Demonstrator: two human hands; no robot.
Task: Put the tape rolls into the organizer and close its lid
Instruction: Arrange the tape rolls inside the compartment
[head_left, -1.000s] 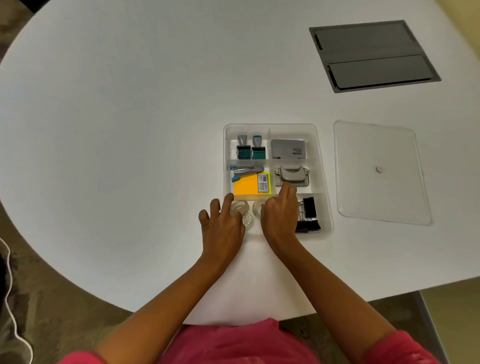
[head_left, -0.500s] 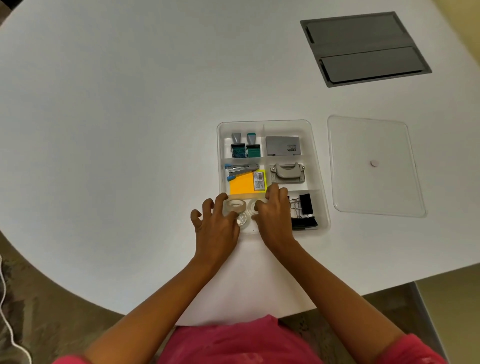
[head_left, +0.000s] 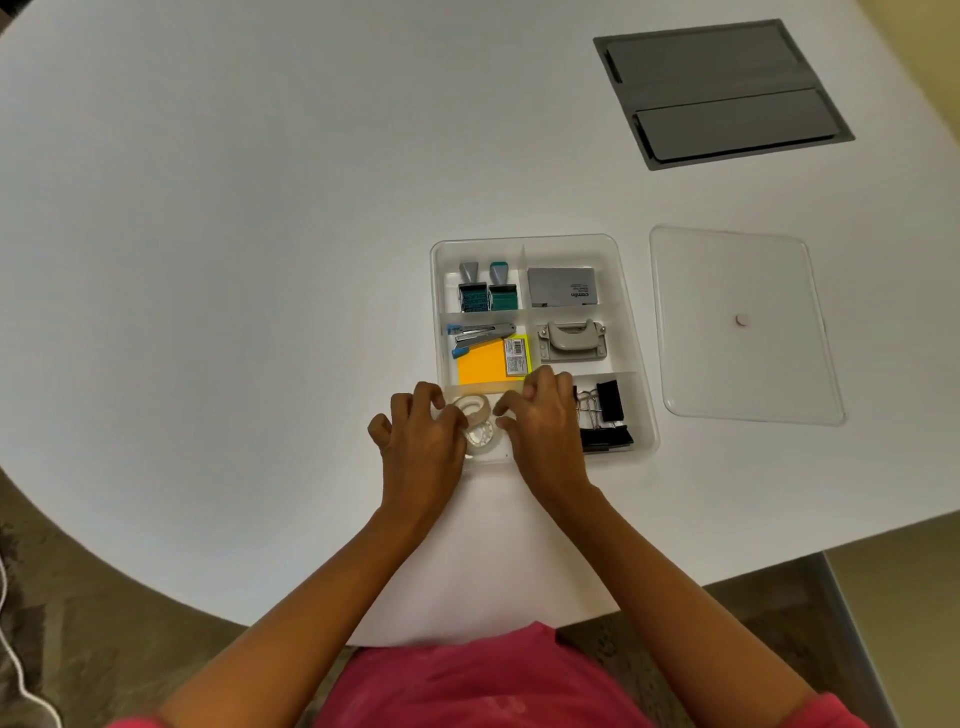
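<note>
Head view: my left hand (head_left: 423, 447) and right hand (head_left: 543, 428), fingers curled, pinch the tape rolls (head_left: 475, 418) in the organizer (head_left: 631, 332) at centre frame; lid (head_left: 743, 364) lies right on the counter (head_left: 234, 260).

I see both hands curled over the near-left compartment of the clear organizer (head_left: 540, 244) on the white tabletop (head_left: 234, 260). My left hand (head_left: 421, 447) and right hand (head_left: 543, 431) flank the tape rolls (head_left: 475, 418), fingertips touching them; whether either grip is closed I cannot tell. The clear lid (head_left: 743, 322) lies flat just right of the organizer. Black binder clips (head_left: 605, 415) fill the near-right compartment.
</note>
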